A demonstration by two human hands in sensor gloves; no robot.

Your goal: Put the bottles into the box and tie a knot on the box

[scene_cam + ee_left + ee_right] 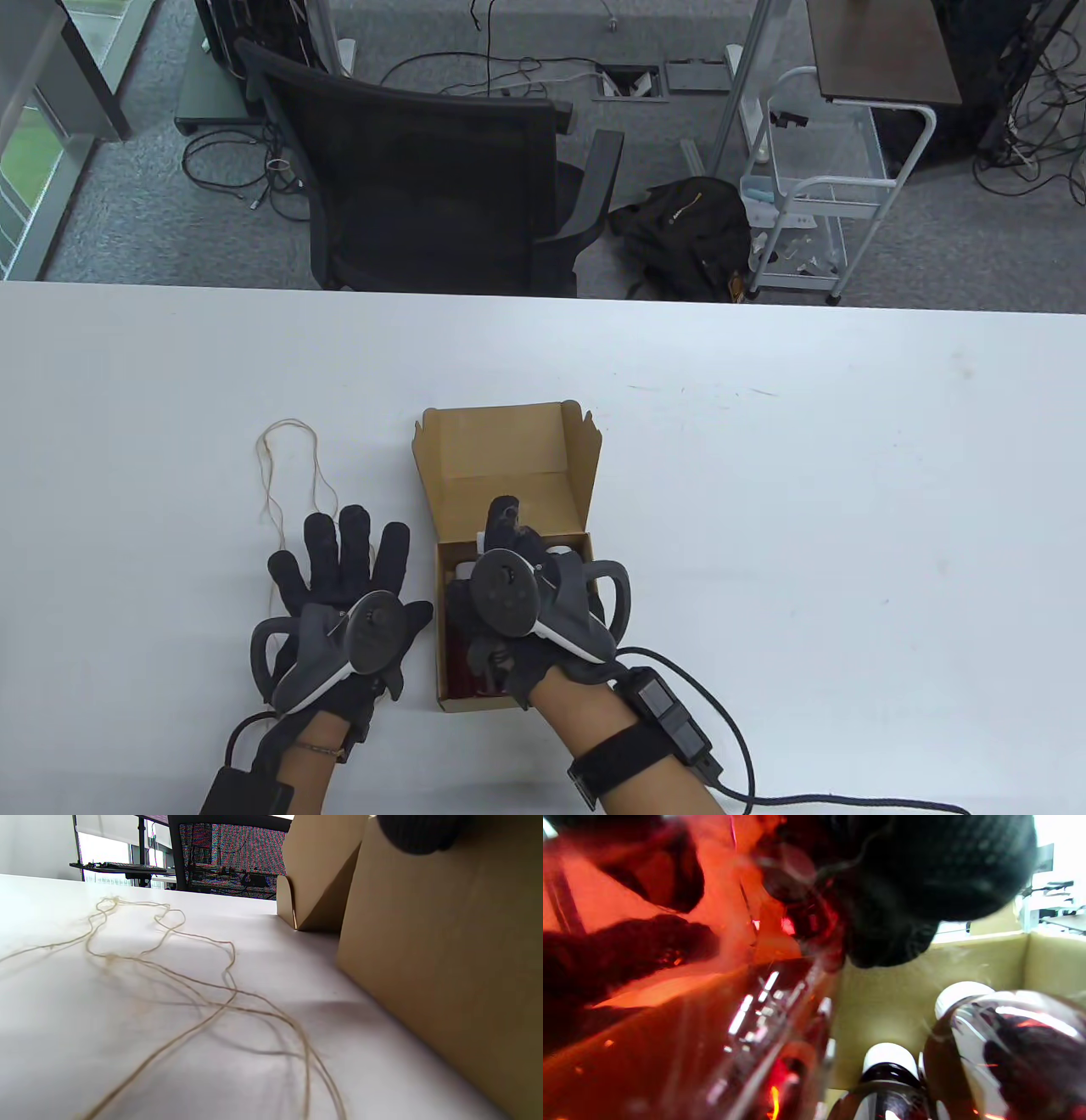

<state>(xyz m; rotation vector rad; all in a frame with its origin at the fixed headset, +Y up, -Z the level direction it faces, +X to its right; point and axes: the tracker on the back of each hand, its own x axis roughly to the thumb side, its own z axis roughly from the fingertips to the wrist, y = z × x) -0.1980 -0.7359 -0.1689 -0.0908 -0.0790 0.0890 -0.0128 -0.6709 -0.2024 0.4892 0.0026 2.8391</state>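
An open brown cardboard box (501,450) stands on the white table with its lid flap raised at the far side. Inside lie dark red bottles with white caps (891,1065) (1009,1043). My right hand (509,543) reaches down into the box, its gloved fingers (903,899) curled round another red bottle (712,1035), which fills the right wrist view. My left hand (348,560) lies flat on the table just left of the box, fingers spread, over a thin beige string (288,475) (186,984). The box wall (445,942) rises close beside it.
A black office chair (441,170) stands beyond the table's far edge, with a black backpack (679,229) and a white wire cart (814,195) on the floor. A cable (747,764) trails from my right wrist across the table.
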